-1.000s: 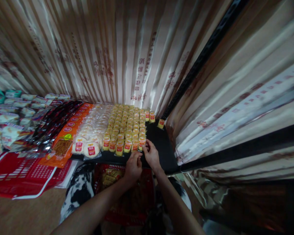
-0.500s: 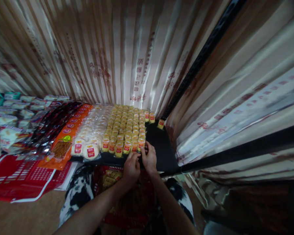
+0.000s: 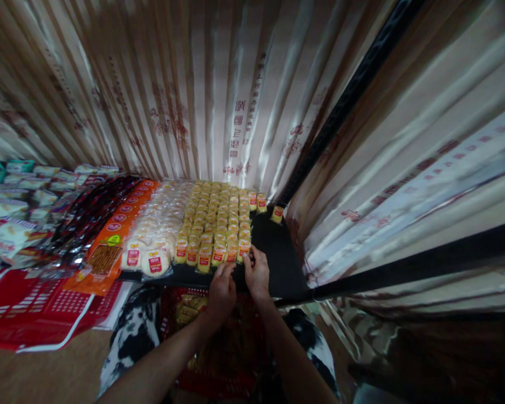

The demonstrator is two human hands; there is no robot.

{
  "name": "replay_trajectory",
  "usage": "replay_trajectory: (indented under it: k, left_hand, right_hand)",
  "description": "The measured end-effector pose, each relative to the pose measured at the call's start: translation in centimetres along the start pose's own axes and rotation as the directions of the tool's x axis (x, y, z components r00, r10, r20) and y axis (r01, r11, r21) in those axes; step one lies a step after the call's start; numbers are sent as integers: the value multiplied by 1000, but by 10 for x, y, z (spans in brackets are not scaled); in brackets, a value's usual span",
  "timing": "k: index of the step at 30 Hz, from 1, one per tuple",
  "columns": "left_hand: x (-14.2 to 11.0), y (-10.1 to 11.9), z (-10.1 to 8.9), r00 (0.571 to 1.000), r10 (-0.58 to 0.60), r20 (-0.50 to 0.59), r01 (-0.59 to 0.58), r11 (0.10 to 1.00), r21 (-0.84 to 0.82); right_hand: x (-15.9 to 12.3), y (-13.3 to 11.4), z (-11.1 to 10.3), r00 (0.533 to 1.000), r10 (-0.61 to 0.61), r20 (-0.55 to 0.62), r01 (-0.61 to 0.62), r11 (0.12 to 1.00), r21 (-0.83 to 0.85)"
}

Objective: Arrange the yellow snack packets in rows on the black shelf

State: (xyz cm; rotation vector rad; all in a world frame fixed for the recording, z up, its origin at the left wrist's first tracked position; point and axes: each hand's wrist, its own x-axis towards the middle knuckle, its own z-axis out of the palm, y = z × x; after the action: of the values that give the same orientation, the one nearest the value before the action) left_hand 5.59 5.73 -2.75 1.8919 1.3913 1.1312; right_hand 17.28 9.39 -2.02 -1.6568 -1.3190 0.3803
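Rows of small yellow snack packets point(image 3: 210, 224) with red-and-white labels stand close together on a black shelf point(image 3: 273, 258). My right hand point(image 3: 257, 275) is at the front right corner of these rows, its thumb and fingers closed at the end packet point(image 3: 243, 251). Just to the left, my left hand point(image 3: 223, 289) is at the shelf's front edge below the front packets, fingers curled together. Whatever it may hold is hidden.
Left of the rows lie round white crackers point(image 3: 155, 262) in clear wrap, an orange snack bag point(image 3: 109, 247), dark packets and white packets. A red basket point(image 3: 193, 387) with yellow packets sits below, between my knees. A black post point(image 3: 340, 112) and pleated curtains border the shelf.
My left hand has drawn slightly left and away from my right hand. The right hand stays at the end packet, with its fingers shifted a little.
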Motion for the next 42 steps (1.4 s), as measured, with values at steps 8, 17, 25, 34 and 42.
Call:
replay_trajectory:
  k: [8, 17, 25, 34, 42]
  left_hand:
    - [-2, -4, 6, 1000, 24, 14, -24, 1000, -20]
    - [-10, 6, -2, 995, 99, -19, -100, 995, -17]
    - [-33, 19, -18, 997, 46, 60, -41, 995, -96]
    - [-74, -34, -41, 856, -430, 285, 365, 895, 254]
    - [-94, -90, -37, 634, -652, 417, 458, 750, 477]
  right_hand:
    - [0, -1, 2, 998, 36, 53, -37, 999, 20]
    - [-4, -1, -1, 999, 39, -9, -38, 995, 88]
    - [-12, -7, -8, 997, 57, -47, -53, 995, 80]
    - [-80, -29, -30, 990, 112, 86, -129, 968, 214]
    - [-126, 7, 13, 633, 220, 742, 65, 940, -335]
